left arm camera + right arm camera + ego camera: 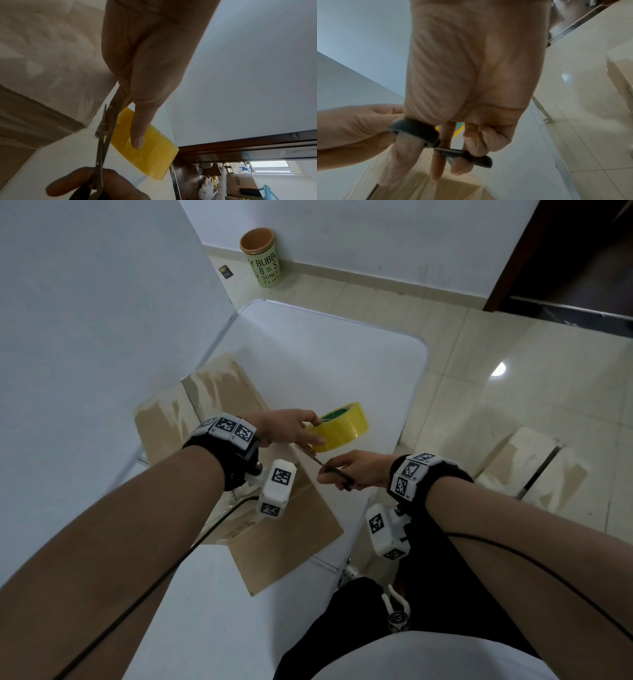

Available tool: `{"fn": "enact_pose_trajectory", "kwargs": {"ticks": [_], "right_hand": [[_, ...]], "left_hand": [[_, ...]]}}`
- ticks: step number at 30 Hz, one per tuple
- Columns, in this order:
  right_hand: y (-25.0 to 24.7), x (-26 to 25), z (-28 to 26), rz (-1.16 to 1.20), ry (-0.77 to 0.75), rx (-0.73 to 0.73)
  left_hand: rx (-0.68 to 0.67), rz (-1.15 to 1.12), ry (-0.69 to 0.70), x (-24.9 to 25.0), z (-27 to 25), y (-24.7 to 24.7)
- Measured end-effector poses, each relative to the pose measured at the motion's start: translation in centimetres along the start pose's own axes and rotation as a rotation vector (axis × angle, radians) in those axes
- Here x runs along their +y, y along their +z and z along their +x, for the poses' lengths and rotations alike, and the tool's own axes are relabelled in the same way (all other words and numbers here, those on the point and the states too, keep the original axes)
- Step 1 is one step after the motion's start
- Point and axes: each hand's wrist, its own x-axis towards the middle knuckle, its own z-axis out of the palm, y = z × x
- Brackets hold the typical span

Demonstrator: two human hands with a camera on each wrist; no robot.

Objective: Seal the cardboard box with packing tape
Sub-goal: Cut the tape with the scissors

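Note:
The cardboard box (281, 529) lies on the white table (325, 354), its top covered with shiny tape. My left hand (291, 428) grips the yellow tape roll (342, 426) above the box's right edge. In the left wrist view the fingers (139, 135) lie across the yellow roll (150, 152). My right hand (356, 469) holds black-handled scissors (329, 469) with thumb and fingers through the loops (419, 133). The blades (104, 129) point at the stretch of tape between roll and box, nearly together.
A green and orange bin (262, 256) stands on the tiled floor by the far wall. A wall runs along the table's left side. Another taped cardboard box (534, 470) sits on the floor at the right. Cables run along both forearms.

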Motion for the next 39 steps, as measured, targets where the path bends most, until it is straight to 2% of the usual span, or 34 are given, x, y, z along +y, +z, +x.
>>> {"fn": "enact_pose_trajectory", "kwargs": {"ticks": [10,14,20,25,29,32,35,39], "right_hand": [[-0.7,-0.2,-0.7,-0.107,-0.047,-0.002],[-0.6,-0.7,-0.4,-0.078,-0.002,-0.046],[-1.3,-1.2,-0.2,-0.157,-0.007,-0.006],[-2.8,-0.5,0.3,-0.216,0.198,-0.080],[-4.9,-0.5,1.6,-0.315,0.306,0.093],[-5.7,-1.1,3.0,-0.466,0.373,0.201],[-6.1,-1.8,4.7,-0.618,0.360,0.312],[-6.6,-2.8,7.5,-0.594,0.301,0.432]], "left_hand": [[0.014,0.013,0.020,-0.2,0.1,0.2],[0.034,-0.005,0.046,-0.1,0.2,0.3],[0.077,-0.135,0.058,0.7,0.6,0.3],[0.187,-0.267,0.066,0.8,1.2,-0.7],[0.312,-0.294,0.077,0.8,1.0,-2.3],[0.349,-0.298,0.057,0.9,0.3,-3.8],[0.371,-0.305,0.038,0.7,-0.5,-5.0],[0.384,-0.298,0.012,0.5,-1.4,-6.0]]}}
